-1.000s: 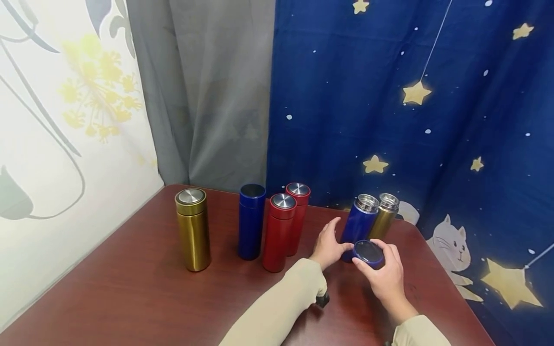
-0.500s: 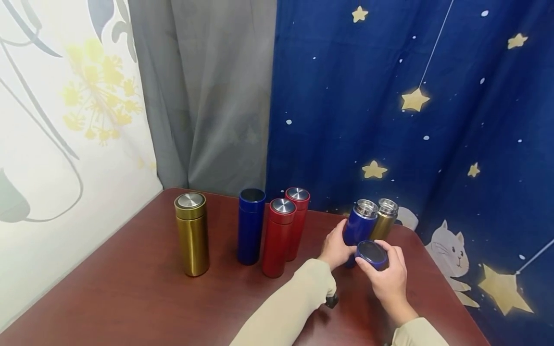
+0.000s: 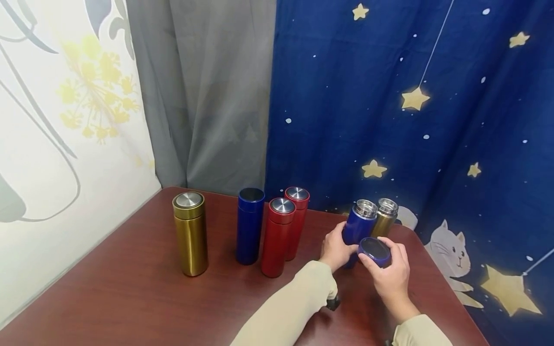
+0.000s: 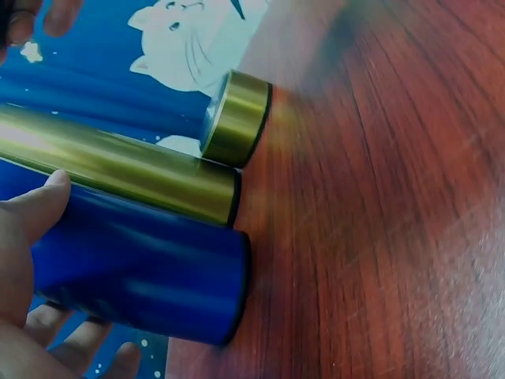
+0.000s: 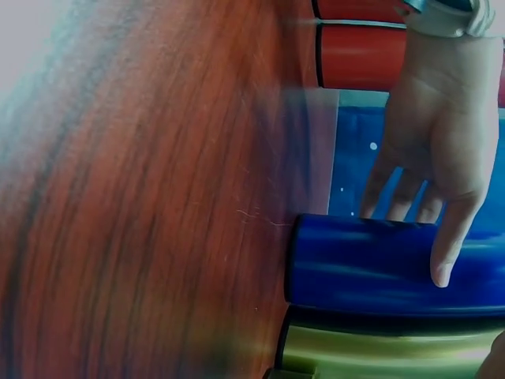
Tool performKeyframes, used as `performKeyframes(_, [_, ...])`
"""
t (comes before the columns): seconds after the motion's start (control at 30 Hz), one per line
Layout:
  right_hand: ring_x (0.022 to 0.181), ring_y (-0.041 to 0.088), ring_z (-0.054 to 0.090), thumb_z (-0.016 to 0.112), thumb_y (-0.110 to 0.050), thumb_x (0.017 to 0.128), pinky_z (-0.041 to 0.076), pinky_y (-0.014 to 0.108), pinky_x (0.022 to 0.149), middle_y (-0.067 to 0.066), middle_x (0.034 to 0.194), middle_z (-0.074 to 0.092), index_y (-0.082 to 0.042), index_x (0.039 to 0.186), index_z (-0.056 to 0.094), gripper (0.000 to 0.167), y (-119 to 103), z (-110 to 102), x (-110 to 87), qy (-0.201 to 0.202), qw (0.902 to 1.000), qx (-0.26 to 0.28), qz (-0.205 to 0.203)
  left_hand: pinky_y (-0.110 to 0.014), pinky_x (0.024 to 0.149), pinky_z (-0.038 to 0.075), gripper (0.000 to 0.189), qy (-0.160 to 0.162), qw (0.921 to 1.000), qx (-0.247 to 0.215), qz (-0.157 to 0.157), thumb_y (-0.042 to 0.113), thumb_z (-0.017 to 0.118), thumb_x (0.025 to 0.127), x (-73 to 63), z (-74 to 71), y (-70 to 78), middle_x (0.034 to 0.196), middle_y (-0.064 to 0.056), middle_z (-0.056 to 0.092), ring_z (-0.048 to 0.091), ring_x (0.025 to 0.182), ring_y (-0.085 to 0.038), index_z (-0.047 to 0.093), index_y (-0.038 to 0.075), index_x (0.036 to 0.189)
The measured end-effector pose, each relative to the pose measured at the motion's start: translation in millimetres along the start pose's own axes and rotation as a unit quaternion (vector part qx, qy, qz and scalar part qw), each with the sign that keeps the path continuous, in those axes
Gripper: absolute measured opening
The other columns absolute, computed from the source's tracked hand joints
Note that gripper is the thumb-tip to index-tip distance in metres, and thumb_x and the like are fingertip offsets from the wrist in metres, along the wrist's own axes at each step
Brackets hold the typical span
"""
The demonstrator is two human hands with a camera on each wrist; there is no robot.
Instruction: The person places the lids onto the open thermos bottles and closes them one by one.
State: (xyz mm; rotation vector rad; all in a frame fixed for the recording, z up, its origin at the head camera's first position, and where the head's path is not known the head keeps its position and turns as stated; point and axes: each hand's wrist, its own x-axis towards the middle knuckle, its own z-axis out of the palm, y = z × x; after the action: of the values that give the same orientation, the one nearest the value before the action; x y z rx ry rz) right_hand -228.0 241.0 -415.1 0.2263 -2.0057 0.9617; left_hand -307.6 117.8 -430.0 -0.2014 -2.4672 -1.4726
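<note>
An open-topped blue thermos bottle [image 3: 358,228] stands at the right of the table. My left hand [image 3: 336,249] grips it from the left; in the left wrist view its thumb [image 4: 43,207] lies along the side, with the other fingers partly behind the bottle. My right hand [image 3: 391,276] holds a blue lid [image 3: 374,251] between thumb and fingers, black top facing up, in front of the bottle. Right behind stands a lidless gold thermos bottle [image 3: 385,216]. Its base is close to a gold lid [image 4: 238,118] resting on the table in the left wrist view.
Further left stand a lidded gold bottle [image 3: 191,235], a lidded blue bottle [image 3: 249,228] and two lidded red ones, the front red bottle [image 3: 277,242] overlapping the rear red bottle [image 3: 297,221]. A blue star curtain [image 3: 329,120] hangs along the brown table's [image 3: 130,288] back edge.
My left hand has closed from a spread pose beside the blue bottle to a grip on it. The lid in my right hand has shifted slightly right.
</note>
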Motion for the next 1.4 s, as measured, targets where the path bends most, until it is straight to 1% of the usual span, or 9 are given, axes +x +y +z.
performKeyframes(0.23, [0.087,0.012,0.046,0.088,-0.007,0.063,0.033,0.019,0.076,0.016,0.098,0.053,0.003,0.116,0.062,0.060,-2,2,3.7,0.008,0.9998,0.013,-0.012,-0.041,0.090,0.050,0.069,0.004,0.9999,-0.007,0.009,0.030,0.088,0.071,-5.3,-6.8,-2.6,0.117,0.000,0.067,0.064,0.104,-0.020,0.057,0.022,0.132])
performKeyframes(0.43, [0.088,0.013,0.045,0.085,-0.007,0.065,0.033,0.018,0.076,0.018,0.098,0.054,0.005,0.117,0.061,0.058,-5,4,5.5,0.017,0.9992,0.032,-0.018,-0.039,0.092,0.049,0.069,0.000,0.9996,-0.021,0.020,0.032,0.088,0.071,-10.7,-9.3,-5.7,0.119,0.000,0.067,0.063,0.106,-0.019,0.058,0.020,0.132])
performKeyframes(0.53, [0.088,0.012,0.044,0.084,-0.008,0.066,0.033,0.018,0.076,0.018,0.097,0.054,0.004,0.117,0.061,0.057,-8,5,5.2,0.022,0.9989,0.035,-0.021,-0.039,0.093,0.049,0.070,-0.007,0.9994,-0.027,0.019,0.035,0.087,0.071,-13.3,-9.9,-8.3,0.120,0.002,0.066,0.062,0.107,-0.017,0.057,0.021,0.133])
performKeyframes(0.67, [0.088,0.013,0.045,0.082,-0.010,0.067,0.033,0.019,0.076,0.017,0.096,0.053,0.003,0.117,0.062,0.055,-9,7,6.0,0.036,0.9978,0.045,-0.032,-0.041,0.095,0.048,0.072,-0.026,0.9985,-0.045,0.019,0.039,0.086,0.072,-16.1,-12.6,-11.9,0.122,0.004,0.064,0.061,0.109,-0.016,0.055,0.024,0.135])
performKeyframes(0.87, [0.088,0.013,0.045,0.079,-0.014,0.069,0.033,0.018,0.076,0.018,0.095,0.053,0.004,0.116,0.062,0.053,-11,9,9.1,0.049,0.9957,0.063,-0.048,-0.039,0.095,0.049,0.073,-0.042,0.9960,-0.070,0.037,0.039,0.086,0.071,-18.9,-17.8,-16.3,0.121,0.006,0.064,0.061,0.107,-0.014,0.054,0.025,0.136])
performKeyframes(1.0, [0.091,0.011,0.046,0.077,-0.016,0.071,0.033,0.016,0.079,0.021,0.097,0.052,0.005,0.118,0.060,0.054,-13,8,10.7,0.045,0.9949,0.075,-0.051,-0.039,0.095,0.049,0.072,-0.051,0.9950,-0.081,0.028,0.039,0.085,0.072,-22.5,-21.7,-17.0,0.120,0.008,0.064,0.061,0.108,-0.013,0.053,0.026,0.136])
performKeyframes(1.1, [0.092,0.011,0.046,0.076,-0.017,0.071,0.033,0.018,0.079,0.022,0.097,0.052,0.005,0.119,0.060,0.055,-13,9,11.7,0.050,0.9934,0.085,-0.058,-0.040,0.095,0.048,0.071,-0.054,0.9943,-0.089,0.023,0.038,0.085,0.072,-25.0,-24.7,-16.5,0.120,0.008,0.064,0.061,0.108,-0.013,0.054,0.027,0.136])
performKeyframes(1.3, [0.091,0.008,0.044,0.076,-0.020,0.071,0.033,0.020,0.076,0.022,0.097,0.052,0.006,0.118,0.061,0.056,-15,12,12.9,0.067,0.9906,0.098,-0.068,-0.042,0.095,0.049,0.071,-0.069,0.9937,-0.086,0.023,0.036,0.085,0.074,-28.5,-30.7,-16.4,0.121,0.007,0.063,0.061,0.109,-0.015,0.053,0.027,0.136])
performKeyframes(1.4, [0.089,0.007,0.043,0.074,-0.018,0.071,0.032,0.018,0.075,0.025,0.094,0.051,0.010,0.116,0.060,0.055,-22,11,14.8,0.077,0.9893,0.100,-0.073,-0.044,0.095,0.049,0.073,-0.084,0.9932,-0.076,0.025,0.036,0.084,0.074,-29.4,-33.9,-17.6,0.123,0.006,0.063,0.061,0.110,-0.018,0.051,0.026,0.138])
